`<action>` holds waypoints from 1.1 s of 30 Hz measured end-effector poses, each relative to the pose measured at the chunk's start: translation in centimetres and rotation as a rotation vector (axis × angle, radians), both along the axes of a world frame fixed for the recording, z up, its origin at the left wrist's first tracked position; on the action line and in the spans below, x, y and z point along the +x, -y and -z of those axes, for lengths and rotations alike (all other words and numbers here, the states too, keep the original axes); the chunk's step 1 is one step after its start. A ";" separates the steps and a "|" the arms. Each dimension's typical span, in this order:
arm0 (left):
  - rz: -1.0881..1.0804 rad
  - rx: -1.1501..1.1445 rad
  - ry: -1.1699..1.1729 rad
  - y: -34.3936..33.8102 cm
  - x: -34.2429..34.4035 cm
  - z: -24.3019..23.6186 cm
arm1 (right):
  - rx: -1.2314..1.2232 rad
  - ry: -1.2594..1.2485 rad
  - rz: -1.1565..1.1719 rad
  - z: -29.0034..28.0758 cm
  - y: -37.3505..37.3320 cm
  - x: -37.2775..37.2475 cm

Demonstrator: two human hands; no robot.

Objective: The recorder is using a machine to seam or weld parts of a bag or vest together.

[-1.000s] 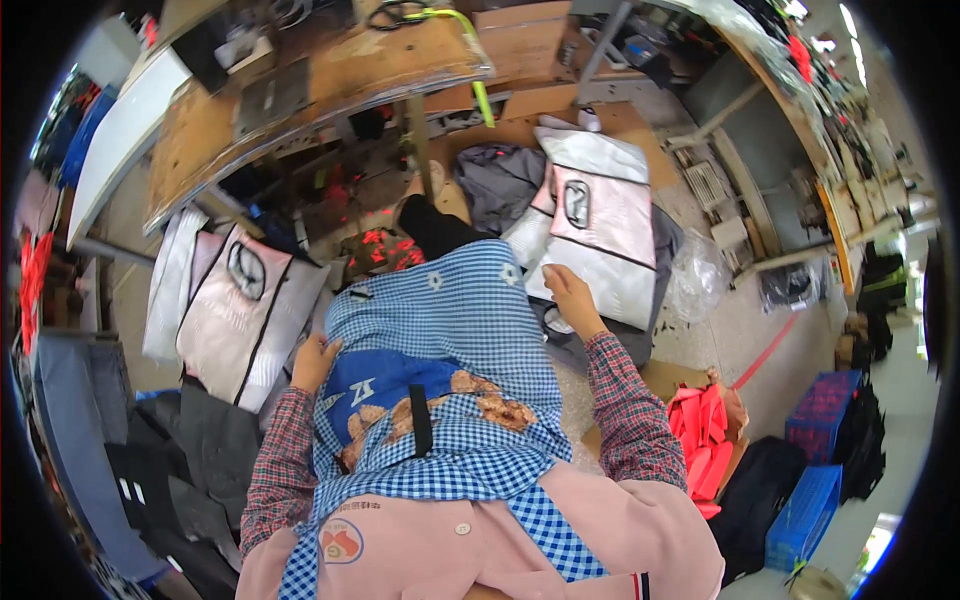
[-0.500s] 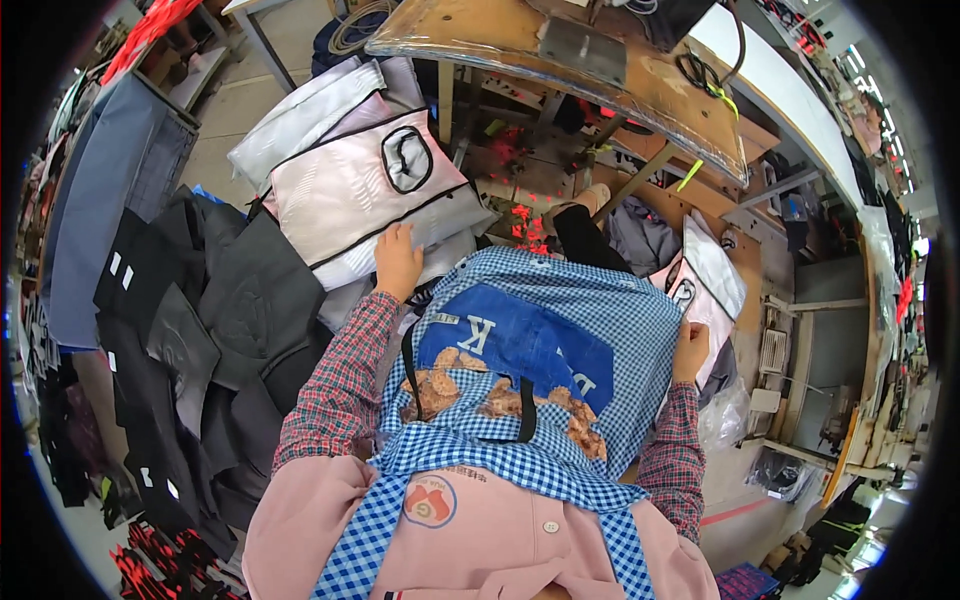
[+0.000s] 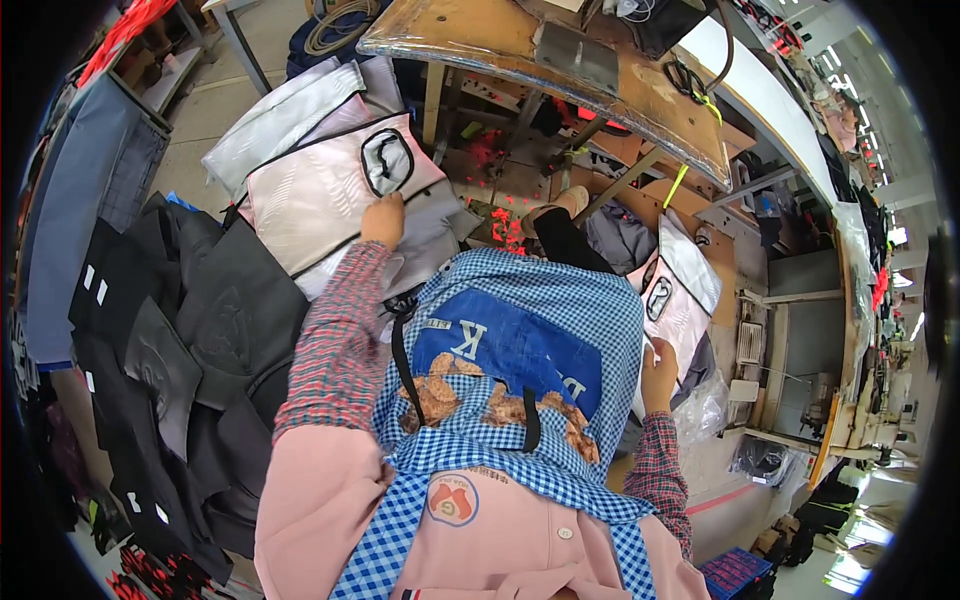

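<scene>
A stack of pale pink and silver fabric panels lies at the far left. Its top pink panel (image 3: 310, 190) has black trim and a black-edged oval at its right. My left hand (image 3: 382, 220) is closed on this panel, just below the oval; its fingertips are partly hidden. On my right, my right hand (image 3: 658, 375) pinches the near edge of a second pink panel (image 3: 683, 308), which has a similar oval and a silver corner. A blue checked apron (image 3: 520, 280) covers my lap between both hands.
Black moulded sheets (image 3: 240, 320) are piled on the left, near a blue-grey covered stand (image 3: 80, 210). Ahead is a worn wooden table (image 3: 460, 30) with a plastic-wrapped edge. Clear plastic bags (image 3: 700, 405) lie beyond my right hand. Red scraps (image 3: 508, 230) litter the floor under the table.
My left hand has gone from lying at the top panel's lower edge to a closed grip nearer its oval. My right hand keeps hold of the other panel, and the whole view has shifted slightly.
</scene>
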State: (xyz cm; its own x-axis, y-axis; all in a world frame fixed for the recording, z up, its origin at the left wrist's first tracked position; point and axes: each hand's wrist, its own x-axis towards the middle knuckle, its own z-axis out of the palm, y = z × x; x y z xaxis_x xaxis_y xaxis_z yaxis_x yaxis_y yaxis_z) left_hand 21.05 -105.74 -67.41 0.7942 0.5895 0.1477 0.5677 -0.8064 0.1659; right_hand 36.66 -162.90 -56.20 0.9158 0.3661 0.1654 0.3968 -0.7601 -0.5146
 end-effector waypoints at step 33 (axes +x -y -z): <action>0.885 -0.853 0.217 19.6 -9.1 -33.8 | 0.707 -0.827 -0.828 -14.2 -19.0 -8.8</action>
State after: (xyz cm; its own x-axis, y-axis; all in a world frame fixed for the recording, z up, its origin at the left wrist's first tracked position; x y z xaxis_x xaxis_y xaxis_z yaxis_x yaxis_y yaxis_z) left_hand 11.93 -125.36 -33.61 0.9738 -0.1627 0.1588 -0.2192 -0.4867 0.8456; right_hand 27.86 -143.88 -41.96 0.3940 0.9171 0.0609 -0.0072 0.0694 -0.9976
